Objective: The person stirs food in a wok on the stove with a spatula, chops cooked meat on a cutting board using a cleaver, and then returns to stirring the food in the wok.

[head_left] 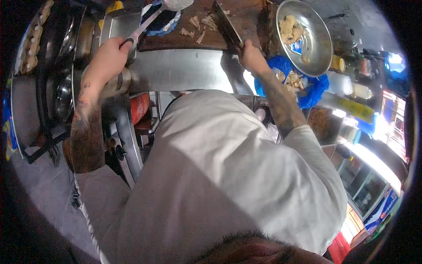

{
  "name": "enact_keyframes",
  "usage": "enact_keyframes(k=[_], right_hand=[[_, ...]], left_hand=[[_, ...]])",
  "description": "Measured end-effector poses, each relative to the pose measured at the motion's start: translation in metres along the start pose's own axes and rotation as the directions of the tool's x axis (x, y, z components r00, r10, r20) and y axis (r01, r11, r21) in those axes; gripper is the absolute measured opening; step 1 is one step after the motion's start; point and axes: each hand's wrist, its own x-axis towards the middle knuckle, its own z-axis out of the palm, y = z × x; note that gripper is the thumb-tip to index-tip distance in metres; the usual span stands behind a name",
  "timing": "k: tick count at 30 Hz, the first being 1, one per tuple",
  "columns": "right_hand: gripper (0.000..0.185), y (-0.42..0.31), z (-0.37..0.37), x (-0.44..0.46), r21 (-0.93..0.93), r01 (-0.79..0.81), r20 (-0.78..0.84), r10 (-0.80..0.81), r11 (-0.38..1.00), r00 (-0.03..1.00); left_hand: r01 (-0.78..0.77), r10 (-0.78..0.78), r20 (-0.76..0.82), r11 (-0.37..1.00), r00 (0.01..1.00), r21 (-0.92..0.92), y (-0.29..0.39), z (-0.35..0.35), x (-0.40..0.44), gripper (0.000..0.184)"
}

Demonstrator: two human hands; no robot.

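Observation:
My left hand (107, 59) is closed around the dark handle of a ladle-like utensil (149, 22), whose broad pale head lies at the top edge over a blue-edged bag (169, 28). In my right hand (252, 56) is the handle of a large knife (228, 25), its blade over the brown cutting board (171, 42). Shredded pale pieces (209, 22) lie on the board, left of the blade. Beside my right forearm sits a blue plastic bag (320, 88) with pale chunks in it.
A steel bowl (318, 46) with pale yellow chunks stands at the upper right, with jars (339, 83) beyond it. A metal tray (121, 22) is beyond my left hand. Egg trays (33, 39) line the far left. The steel counter edge (180, 70) runs before me.

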Motion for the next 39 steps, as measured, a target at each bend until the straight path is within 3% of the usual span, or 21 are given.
enact_keyframes(k=[2, 5, 9, 11, 12, 15, 16, 20, 23, 27, 29, 30, 31, 33, 35, 36, 37, 39], right_hand=[[0.029, 0.009, 0.000, 0.005, -0.054, 0.001, 0.084, 0.004, 0.999, 0.996], [0.032, -0.016, -0.021, -0.005, 0.025, 0.044, -0.026, -0.044, 0.999, 0.999], [0.034, -0.018, -0.021, -0.008, 0.077, -0.069, 0.016, 0.068, 0.995, 0.998], [0.034, -0.032, -0.040, -0.006, 0.125, -0.124, 0.081, 0.115, 0.984, 0.990], [0.033, -0.042, -0.044, -0.015, 0.110, -0.070, -0.022, 0.072, 0.991, 0.997], [0.031, 0.000, 0.003, 0.005, 0.028, -0.103, 0.083, 0.100, 0.994, 0.992], [0.031, 0.006, 0.002, 0.010, -0.014, -0.038, -0.029, 0.037, 0.999, 0.999], [0.027, -0.022, -0.023, -0.011, 0.089, 0.004, -0.170, 0.011, 0.996, 0.985], [0.035, 0.009, 0.007, 0.008, -0.019, -0.108, 0.035, 0.108, 0.994, 0.993], [0.029, -0.013, -0.018, -0.006, 0.124, -0.097, -0.061, 0.105, 0.988, 0.993], [0.030, 0.022, 0.010, 0.003, 0.030, -0.097, -0.011, 0.097, 0.995, 0.995], [0.031, 0.022, 0.001, 0.010, 0.068, -0.216, 0.059, 0.212, 0.974, 0.975], [0.032, 0.015, -0.015, 0.010, -0.048, -0.114, 0.033, 0.115, 0.992, 0.993], [0.030, -0.017, -0.040, -0.007, 0.123, -0.105, -0.088, 0.117, 0.987, 0.989], [0.030, -0.010, -0.016, -0.007, 0.144, -0.077, -0.175, 0.102, 0.987, 0.979], [0.028, 0.010, 0.002, 0.000, 0.039, -0.019, -0.105, 0.023, 0.999, 0.994], [0.027, 0.008, 0.000, 0.012, -0.011, -0.097, 0.067, 0.097, 0.995, 0.993], [0.027, -0.012, -0.027, 0.006, 0.082, -0.186, 0.092, 0.179, 0.979, 0.980]], left_hand=[[-0.015, 0.015, 0.003, 1.000, 1.000, 0.016, -0.011, 0.008, 0.006, 0.036], [-0.015, 0.015, -0.028, 1.000, 1.000, 0.005, -0.008, 0.007, 0.002, 0.036], [-0.045, 0.047, -0.028, 0.996, 0.998, 0.081, -0.010, 0.010, 0.007, 0.037], [-0.073, 0.073, -0.053, 0.997, 0.996, 0.003, -0.016, 0.011, 0.008, 0.037], [-0.071, 0.071, -0.049, 0.998, 0.996, 0.003, -0.016, 0.010, 0.007, 0.037], [-0.015, 0.013, 0.031, 0.999, 0.999, 0.044, -0.008, 0.007, 0.007, 0.037], [-0.021, 0.021, -0.007, 1.000, 1.000, 0.019, -0.008, 0.008, 0.007, 0.037], [-0.019, 0.019, -0.024, 1.000, 1.000, -0.023, -0.010, 0.007, 0.004, 0.036], [-0.093, 0.095, -0.055, 0.995, 0.994, 0.048, -0.015, 0.013, 0.013, 0.037], [-0.030, 0.029, -0.019, 0.999, 0.999, -0.035, -0.010, 0.008, 0.007, 0.036], [-0.077, 0.077, -0.061, 0.997, 0.995, -0.004, -0.011, 0.011, 0.010, 0.036], [-0.079, 0.079, -0.055, 0.997, 0.995, -0.004, -0.010, 0.013, 0.010, 0.036], [-0.076, 0.076, -0.048, 0.997, 0.996, -0.004, -0.008, 0.012, 0.012, 0.036], [-0.063, 0.063, -0.034, 0.998, 0.997, 0.000, -0.006, 0.010, 0.011, 0.036], [-0.059, 0.060, -0.039, 0.998, 0.997, 0.029, 0.000, 0.007, 0.012, 0.037], [-0.067, 0.068, -0.039, 0.997, 0.997, 0.028, 0.003, 0.006, 0.015, 0.037], [-0.056, 0.056, -0.004, 0.998, 0.998, 0.021, 0.005, 0.006, 0.016, 0.037], [-0.040, 0.040, 0.025, 0.999, 0.999, 0.018, 0.003, 0.005, 0.018, 0.037]])
